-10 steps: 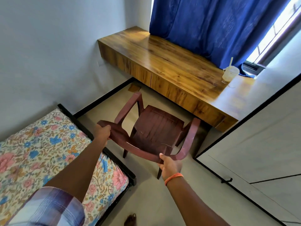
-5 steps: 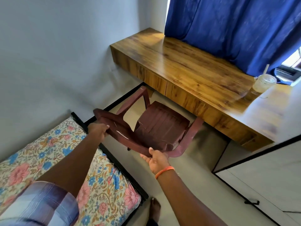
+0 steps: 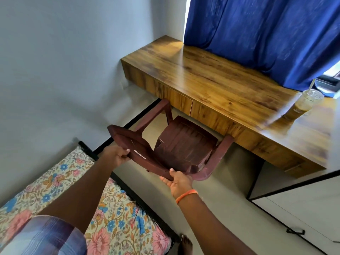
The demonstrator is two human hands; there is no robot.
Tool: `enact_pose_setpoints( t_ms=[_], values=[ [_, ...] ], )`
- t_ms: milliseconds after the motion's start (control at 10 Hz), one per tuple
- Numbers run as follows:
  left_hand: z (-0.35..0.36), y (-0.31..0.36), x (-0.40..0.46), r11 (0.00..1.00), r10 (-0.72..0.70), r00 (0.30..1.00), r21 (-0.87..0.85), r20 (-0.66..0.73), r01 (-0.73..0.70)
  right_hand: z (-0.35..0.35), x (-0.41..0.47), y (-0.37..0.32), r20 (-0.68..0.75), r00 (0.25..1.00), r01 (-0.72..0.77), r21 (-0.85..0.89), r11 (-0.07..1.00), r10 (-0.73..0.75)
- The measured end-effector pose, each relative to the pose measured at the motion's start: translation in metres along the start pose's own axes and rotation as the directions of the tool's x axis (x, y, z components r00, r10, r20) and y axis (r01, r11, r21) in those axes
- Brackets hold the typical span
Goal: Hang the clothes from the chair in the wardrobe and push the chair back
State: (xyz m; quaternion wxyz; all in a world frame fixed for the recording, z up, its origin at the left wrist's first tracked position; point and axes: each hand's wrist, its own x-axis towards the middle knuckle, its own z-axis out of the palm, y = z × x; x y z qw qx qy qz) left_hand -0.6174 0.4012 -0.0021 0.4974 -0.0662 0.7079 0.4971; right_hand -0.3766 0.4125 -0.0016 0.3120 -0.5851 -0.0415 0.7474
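A dark maroon plastic armchair (image 3: 184,144) faces the wooden desk (image 3: 220,85), its front edge and armrest tips just under the desk's lip. Nothing lies on its seat. My left hand (image 3: 117,156) grips the left part of the backrest top. My right hand (image 3: 177,182) holds the backrest's right part from below, an orange band on its wrist. The wardrobe (image 3: 303,203) stands at the right with white doors, black trim and a black handle; the doors look closed. No clothes are in sight.
A bed (image 3: 60,181) with a floral cover and black frame lies close at my left. A lidded iced drink with a straw (image 3: 306,103) stands on the desk's right end. A blue curtain (image 3: 266,34) hangs behind the desk. My bare foot (image 3: 184,244) is on the floor.
The chair has moved forward, toward the desk, with both hands holding its backrest. The view has shifted along with it, so desk and curtain look nearer.
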Motion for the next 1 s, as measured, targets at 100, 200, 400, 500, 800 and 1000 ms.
enact_pose_setpoints(
  t_ms=[100,200,400,500,800,1000],
  values=[
    [0.0,-0.005,0.0,1.0,0.016,0.999,0.017,0.046,-0.016,-0.001,0.002,0.003,-0.039,0.999,0.01,-0.013,1.0,-0.011],
    [-0.001,-0.013,0.001,1.0,0.022,0.997,0.013,0.07,-0.023,-0.008,0.003,0.006,-0.074,0.997,0.033,-0.003,0.999,-0.033],
    [-0.006,-0.026,0.0,0.994,0.101,0.995,0.047,0.012,-0.101,-0.016,-0.006,0.01,-0.054,0.996,0.069,-0.025,0.997,-0.071],
    [-0.007,-0.033,-0.006,0.993,0.112,0.994,0.039,0.007,-0.112,-0.022,-0.011,0.008,-0.02,0.998,0.051,-0.032,0.998,-0.052],
    [-0.011,-0.045,-0.031,0.99,0.137,0.99,-0.05,0.044,-0.135,-0.032,-0.011,0.0,-0.002,0.999,0.054,-0.073,0.996,-0.054],
    [-0.03,-0.057,-0.106,0.972,0.198,0.963,0.087,0.182,-0.216,-0.051,-0.013,0.01,0.024,0.998,0.064,-0.14,0.988,-0.061]
  ],
)
